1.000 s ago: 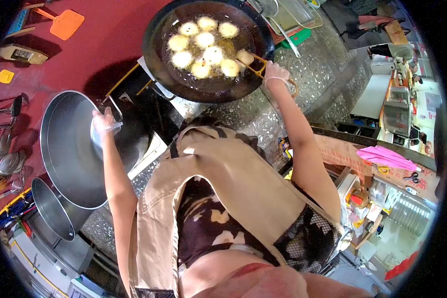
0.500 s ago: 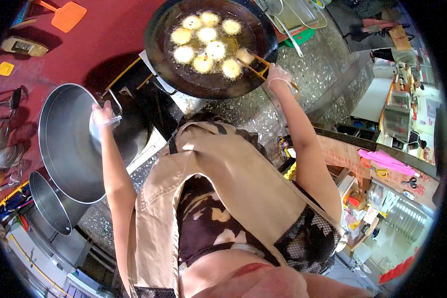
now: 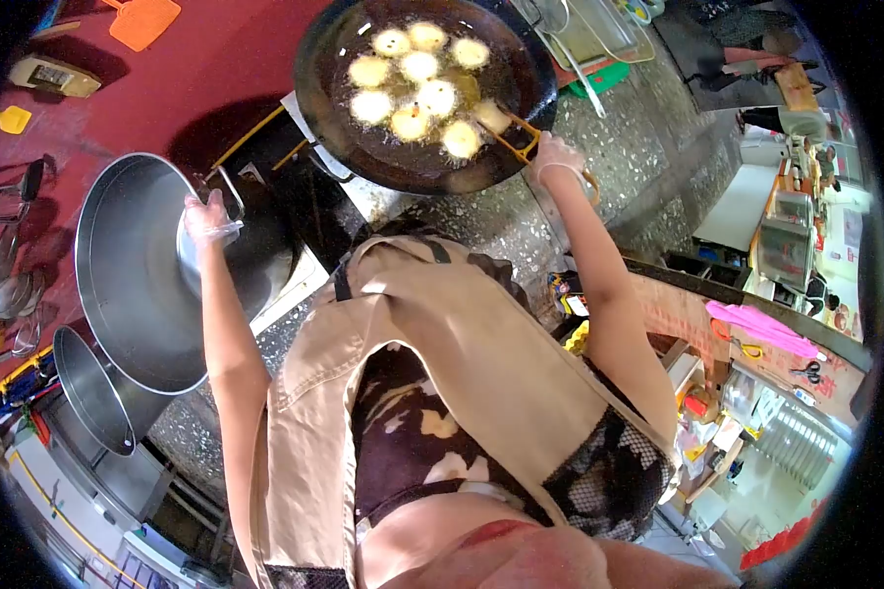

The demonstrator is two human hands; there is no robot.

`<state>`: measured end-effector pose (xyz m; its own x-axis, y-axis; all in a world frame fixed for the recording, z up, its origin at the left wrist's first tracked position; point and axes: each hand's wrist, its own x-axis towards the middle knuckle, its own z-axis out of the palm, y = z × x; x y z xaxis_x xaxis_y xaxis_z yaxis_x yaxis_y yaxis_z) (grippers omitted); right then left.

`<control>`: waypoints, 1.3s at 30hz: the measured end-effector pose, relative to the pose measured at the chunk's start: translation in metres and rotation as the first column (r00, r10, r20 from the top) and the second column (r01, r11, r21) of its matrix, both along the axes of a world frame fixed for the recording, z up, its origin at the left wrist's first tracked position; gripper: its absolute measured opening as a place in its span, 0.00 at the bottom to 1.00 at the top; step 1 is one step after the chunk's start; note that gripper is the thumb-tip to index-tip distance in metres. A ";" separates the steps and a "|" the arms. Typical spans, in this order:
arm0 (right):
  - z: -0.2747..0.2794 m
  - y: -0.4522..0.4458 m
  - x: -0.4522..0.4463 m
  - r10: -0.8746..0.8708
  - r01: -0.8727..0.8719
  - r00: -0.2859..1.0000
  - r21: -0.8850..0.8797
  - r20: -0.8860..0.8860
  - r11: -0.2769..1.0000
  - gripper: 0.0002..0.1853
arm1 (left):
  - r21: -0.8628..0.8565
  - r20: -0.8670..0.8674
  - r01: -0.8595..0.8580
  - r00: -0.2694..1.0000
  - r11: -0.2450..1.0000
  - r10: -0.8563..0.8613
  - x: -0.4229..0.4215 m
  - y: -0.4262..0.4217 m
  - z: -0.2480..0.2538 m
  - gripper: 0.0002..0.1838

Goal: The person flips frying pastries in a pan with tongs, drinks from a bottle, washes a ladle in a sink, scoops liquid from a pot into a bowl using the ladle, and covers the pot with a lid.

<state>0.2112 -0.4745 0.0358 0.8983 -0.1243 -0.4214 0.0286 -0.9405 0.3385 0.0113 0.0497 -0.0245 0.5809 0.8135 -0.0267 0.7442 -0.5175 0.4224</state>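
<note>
Red surface (image 3: 196, 88) beside speckled grey floor (image 3: 638, 147), metal ladles (image 3: 12, 294) at left, pink cloth (image 3: 761, 329) at right, black wok (image 3: 316, 88) of pale round pieces (image 3: 420, 67), right hand (image 3: 558, 159) closed around yellow-brown tongs (image 3: 523, 155) dipping into it, left hand (image 3: 208, 220) curled tight on the tilted metal pot (image 3: 128, 285).
</note>
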 end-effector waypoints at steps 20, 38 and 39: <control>0.000 0.003 -0.037 -0.071 0.062 0.994 0.103 0.079 0.993 0.15 | -0.078 -0.070 0.079 0.994 0.994 -0.085 -0.003 0.029 -0.028 0.39; 0.052 0.029 -0.067 -0.030 0.064 0.993 0.306 -0.113 0.950 0.13 | -0.118 0.247 0.236 0.948 0.964 -0.202 -0.009 0.012 -0.013 0.34; 0.062 0.033 -0.070 0.022 0.020 0.988 0.273 -0.150 0.962 0.16 | -0.030 0.141 0.190 0.973 0.981 -0.185 -0.010 0.009 -0.012 0.36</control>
<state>0.1410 -0.4414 0.0981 0.8219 0.0155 -0.5694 0.0604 -0.9964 0.0601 0.0013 0.0591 -0.0361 0.7235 0.6896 0.0313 0.5692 -0.6216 0.5382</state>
